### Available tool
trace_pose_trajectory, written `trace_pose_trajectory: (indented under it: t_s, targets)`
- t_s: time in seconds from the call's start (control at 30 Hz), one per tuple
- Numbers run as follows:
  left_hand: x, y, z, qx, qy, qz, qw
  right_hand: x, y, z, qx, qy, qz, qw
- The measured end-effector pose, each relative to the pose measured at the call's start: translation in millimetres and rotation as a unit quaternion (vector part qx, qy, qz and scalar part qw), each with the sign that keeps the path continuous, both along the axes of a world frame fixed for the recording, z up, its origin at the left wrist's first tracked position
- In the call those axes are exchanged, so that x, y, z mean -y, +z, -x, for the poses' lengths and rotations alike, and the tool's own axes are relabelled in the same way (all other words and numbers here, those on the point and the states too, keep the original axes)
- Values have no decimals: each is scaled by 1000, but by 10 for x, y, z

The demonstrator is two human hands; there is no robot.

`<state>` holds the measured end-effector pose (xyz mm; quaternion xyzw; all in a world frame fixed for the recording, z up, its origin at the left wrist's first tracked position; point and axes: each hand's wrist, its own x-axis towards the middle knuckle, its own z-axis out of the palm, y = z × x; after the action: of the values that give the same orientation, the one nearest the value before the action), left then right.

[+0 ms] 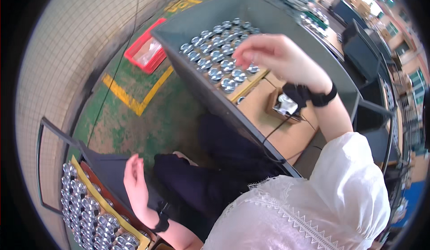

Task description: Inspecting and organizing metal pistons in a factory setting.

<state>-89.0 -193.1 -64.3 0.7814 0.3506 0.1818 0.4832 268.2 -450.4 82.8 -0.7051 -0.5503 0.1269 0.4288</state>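
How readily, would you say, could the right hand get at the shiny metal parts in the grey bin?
Probably quite readily, yes: the right hand is over the grey bin, near the shiny metal parts, whose tops look uncovered, and nothing visible appears to block the way.

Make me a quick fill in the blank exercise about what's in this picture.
1. The left hand and right hand each have a wristband coloured ____.
2. Of the two, the ____ hand is above the large bin holding shiny round parts.
3. The small container on the floor is coloured ____.
4. The floor markings are coloured ____.

Missing words: black; right; red; yellow.
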Motion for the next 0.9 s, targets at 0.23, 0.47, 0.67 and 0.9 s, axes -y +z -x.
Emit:
trace_pose_trajectory:
  t_s: [0.23, 0.47, 0.67, 0.9]
  targets:
    - [562, -31, 398, -47, -13, -30, 998, 1405, 1172, -830, 24, -181, -51, 982]
    - [880, -252, 188, -143, -63, -36, 987, 2203, -517, -2136, 206, -383, 60, 899]
    - [889, -331, 178, -220, -70, -41, 972, 2675, -3024, -1802, 65, -428, 346, 833]
    - [905, -445, 34, -276, -101, -31, 955, 2516, -3770, -1222, 83, -472, 318, 818]
